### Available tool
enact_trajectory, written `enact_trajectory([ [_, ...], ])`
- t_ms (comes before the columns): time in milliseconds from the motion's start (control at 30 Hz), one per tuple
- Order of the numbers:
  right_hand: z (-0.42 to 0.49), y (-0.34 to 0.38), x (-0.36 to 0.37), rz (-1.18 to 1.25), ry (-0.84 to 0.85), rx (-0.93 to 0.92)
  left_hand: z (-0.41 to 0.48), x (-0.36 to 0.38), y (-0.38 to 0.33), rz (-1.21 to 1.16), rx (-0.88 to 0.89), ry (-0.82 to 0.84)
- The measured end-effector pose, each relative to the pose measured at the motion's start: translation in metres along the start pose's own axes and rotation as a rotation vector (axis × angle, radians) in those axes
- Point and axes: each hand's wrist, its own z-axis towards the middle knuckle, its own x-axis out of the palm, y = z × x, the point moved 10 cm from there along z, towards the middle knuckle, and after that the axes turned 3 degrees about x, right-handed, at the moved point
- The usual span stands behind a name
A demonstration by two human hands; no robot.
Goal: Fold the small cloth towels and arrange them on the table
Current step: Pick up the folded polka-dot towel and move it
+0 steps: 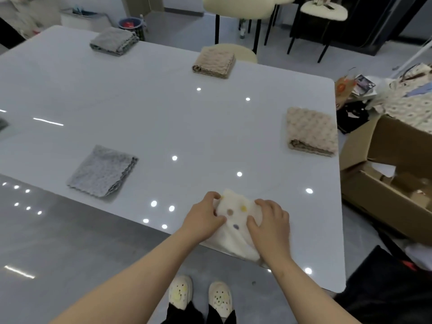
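Both hands lay on a white towel [236, 232] with coloured dots at the near edge of the glossy grey table [163, 118]. The left hand [205, 216] pressed down on its left side with fingers curled over the far corner, and the right hand [271, 224] lay flat on its right side, fingers spread a little. Neither hand lifted the cloth; both simply held it against the tabletop. The towel's near corner reached just over the table edge.

Four folded towels lay well apart from it on the same table. A grey towel [102, 171] sat to the left, a second grey towel [114, 40] at the far left corner, a beige towel [215, 63] at the far edge, and another beige towel [311, 132] close to the right edge. Nothing lay between the hands and these towels except bare tabletop with bright reflected lights.

Beside the table on the right stood an open cardboard box [385, 174], with patterned cloth and bags piled behind it. A cream chair [236, 8] stood beyond the far edge. Below the table edge showed the person's pale shoes [201, 295].
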Motion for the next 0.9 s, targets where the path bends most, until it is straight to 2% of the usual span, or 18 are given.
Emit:
enact_trajectory([
  [300,0.000,0.075,0.047,0.100,0.043,-0.065,0.003,-0.075,0.059,-0.087,0.014,-0.095],
  [433,-0.002,0.106,0.065,0.133,0.013,0.011,0.007,-0.110,0.084,-0.082,0.038,-0.061],
  [567,-0.012,0.117,0.073,0.059,-0.069,0.159,0.011,-0.132,0.098,-0.041,0.106,-0.015],
  [667,-0.024,0.119,0.079,0.099,-0.105,0.244,0.013,-0.142,0.105,-0.019,0.145,-0.040],
  [800,-0.026,0.124,0.089,0.236,-0.069,0.226,0.015,-0.148,0.106,0.001,0.184,-0.092],
  [900,-0.021,0.121,0.088,0.322,-0.077,0.226,0.015,-0.143,0.100,0.078,0.240,-0.049],
])
